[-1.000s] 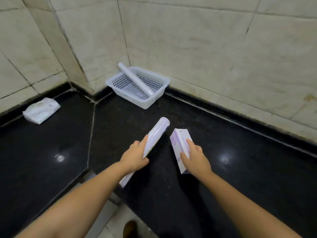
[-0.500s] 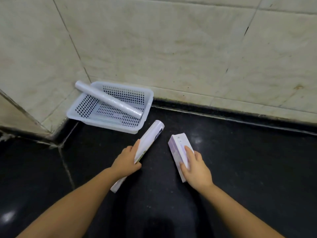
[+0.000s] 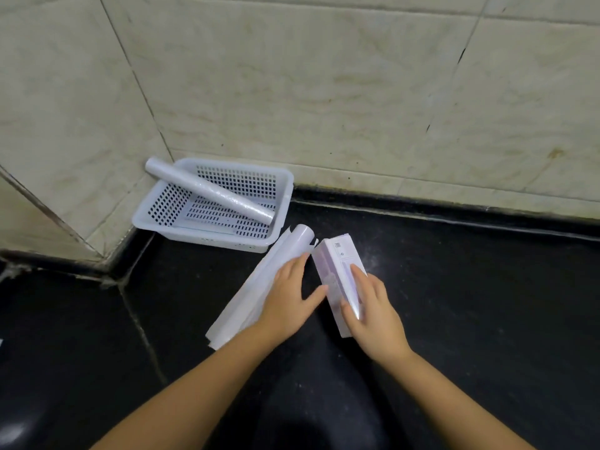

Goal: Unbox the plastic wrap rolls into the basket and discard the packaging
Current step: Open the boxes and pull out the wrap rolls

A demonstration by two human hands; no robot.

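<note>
Glossy black stone table (image 3: 470, 303) against pale marbled wall tiles (image 3: 324, 92). Left hand (image 3: 289, 298) laid flat, fingers spread, on a loosening pale wrapper tube (image 3: 259, 287) (rolled, smooth, glossy). Right hand (image 3: 373, 315) wrapped around a slim lilac-white cardboard box (image 3: 339, 274), grip closed on its sides. Perforated white plastic basket (image 3: 279, 216) in the corner, holding one clear plastic wrap roll (image 3: 211, 193) diagonally, far end propped on the rim.

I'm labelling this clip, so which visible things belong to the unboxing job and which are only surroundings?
Part of the job:
- white perforated basket
- unwrapped roll lying in the basket
- roll in loose wrapper under the left hand
- pale purple box held by the right hand

Only surroundings:
- black counter
- tiled wall
</note>
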